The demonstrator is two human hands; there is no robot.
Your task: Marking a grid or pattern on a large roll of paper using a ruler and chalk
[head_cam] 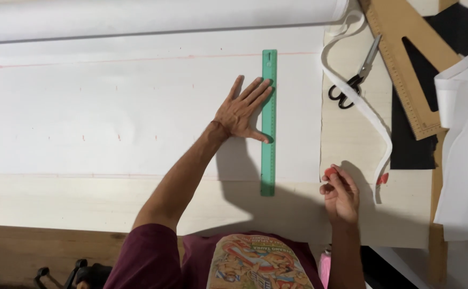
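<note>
So the green ruler (pixel 268 123) lies on the white fabric sheet (pixel 111 107) with its long axis running straight away from the person, top end up by a faint red line, bottom end poking just past the sheet's near edge. The left hand (pixel 243 111) sits flat on the sheet, fingers spread, fingertips and thumb touching the ruler's left edge and pinning it. That hand is clearly the nearer one.

The right hand (pixel 340 194) hovers off to the right and closer to the body, over the bare tabletop (pixel 351 139), fingers pressed together around a small red piece, probably tailor's chalk (pixel 330 172), though it's too small to be sure. The ruler's right edge is open, with a clear strip of sheet before its right edge.

Further right: a loose white fabric strip (pixel 370 115), black-handled scissors (pixel 354 80), a wooden set square (pixel 405 59). All well apart from the ruler.
</note>
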